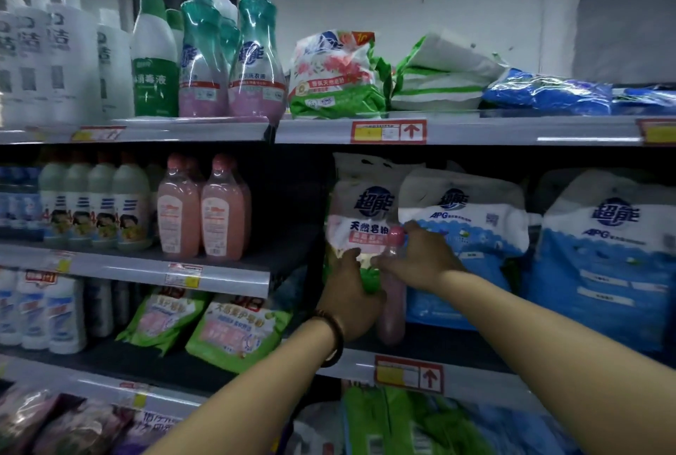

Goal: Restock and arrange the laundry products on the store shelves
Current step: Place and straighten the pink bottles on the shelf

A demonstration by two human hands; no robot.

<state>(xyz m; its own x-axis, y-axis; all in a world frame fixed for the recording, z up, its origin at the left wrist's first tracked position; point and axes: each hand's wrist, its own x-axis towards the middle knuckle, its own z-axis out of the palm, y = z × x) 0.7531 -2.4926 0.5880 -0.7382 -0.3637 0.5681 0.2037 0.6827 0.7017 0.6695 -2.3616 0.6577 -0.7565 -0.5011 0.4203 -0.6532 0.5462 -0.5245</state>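
Reaching to the middle shelf (475,379).
Clasping the white-and-green powder bag (362,220) with the left grip (349,290); pinching the pink bottle (392,312) by its neck with the right grip (420,259).

**Premises:** retail shop, laundry and cleaning aisle.

**Fixtures:** tiered metal shelves (475,129) with clear price-strip rails along their front edges.

**Labels:**
- red-framed price tag (388,131) with an upward arrow, on the top shelf's front edge
- second arrow tag (409,374), on the lower shelf's front edge
- small yellow-and-red tags (183,275), on the left-hand rails

**Stock:** identical goods stand in rows with printed brand labels facing the aisle.
- white bottles (55,55)
- teal pump bottles (252,52)
- pink bottles (223,213)
- green pouches (234,330)
- large blue-and-white detergent bags (600,257)
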